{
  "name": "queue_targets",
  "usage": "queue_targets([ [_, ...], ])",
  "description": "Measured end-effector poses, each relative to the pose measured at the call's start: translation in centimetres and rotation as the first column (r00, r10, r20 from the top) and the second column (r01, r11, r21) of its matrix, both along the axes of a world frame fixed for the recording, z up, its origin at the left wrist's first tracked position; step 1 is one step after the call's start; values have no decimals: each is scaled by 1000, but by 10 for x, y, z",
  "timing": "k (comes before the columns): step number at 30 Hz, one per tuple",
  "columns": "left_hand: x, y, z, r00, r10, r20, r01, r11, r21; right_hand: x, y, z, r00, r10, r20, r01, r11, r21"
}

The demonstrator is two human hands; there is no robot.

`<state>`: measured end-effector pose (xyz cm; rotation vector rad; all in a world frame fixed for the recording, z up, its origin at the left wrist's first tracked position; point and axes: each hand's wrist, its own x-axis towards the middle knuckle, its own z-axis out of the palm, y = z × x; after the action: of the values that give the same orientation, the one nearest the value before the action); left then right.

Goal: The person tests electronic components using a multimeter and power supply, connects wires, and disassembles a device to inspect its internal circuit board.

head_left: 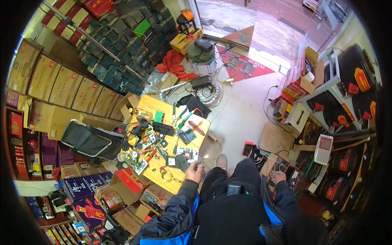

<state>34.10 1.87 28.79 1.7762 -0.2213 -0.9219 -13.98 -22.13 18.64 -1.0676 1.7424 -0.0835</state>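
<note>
My left hand [194, 170] is at the right front edge of the cluttered wooden table [157, 179], with its fingers curled together; anything in them is too small to make out. Close by it on the table are a circuit board [190, 154], a black pouch [181, 162] and a magnifying glass [166, 174]. My right hand [278, 176] is low at my right side, fingers closed beside thin leads and a bulky electrical unit [272, 165]; what it grips is unclear. The table also holds red-handled pliers [197, 128], a dark device [188, 135] and several more tools and boards.
A folding chair [83, 141] stands left of the table, before stacked cartons [81, 96]. A red meter [248, 148] and a board [273, 139] are on the floor to the right, beside shelving [332, 106]. Cables and a coil [208, 96] lie toward the doorway [253, 36].
</note>
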Motion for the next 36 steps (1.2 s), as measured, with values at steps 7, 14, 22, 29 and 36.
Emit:
queue_targets([
  [7,52,-121,41,997,72,9,-72,997,9,69,-158,-36,987,-15,160,-14,984,178],
  [14,110,-256,51,910,414,8,-414,910,9,184,-389,-103,876,-137,463,-56,923,380],
  [22,181,-371,100,845,524,104,-514,851,-109,332,-636,-131,795,44,604,-270,919,288],
  [29,226,-412,78,761,649,-2,-645,756,-107,458,-675,-83,797,347,494,-400,916,2],
  [36,291,-452,86,708,707,1,-682,683,-263,507,-704,-29,806,578,128,-570,816,-94],
])
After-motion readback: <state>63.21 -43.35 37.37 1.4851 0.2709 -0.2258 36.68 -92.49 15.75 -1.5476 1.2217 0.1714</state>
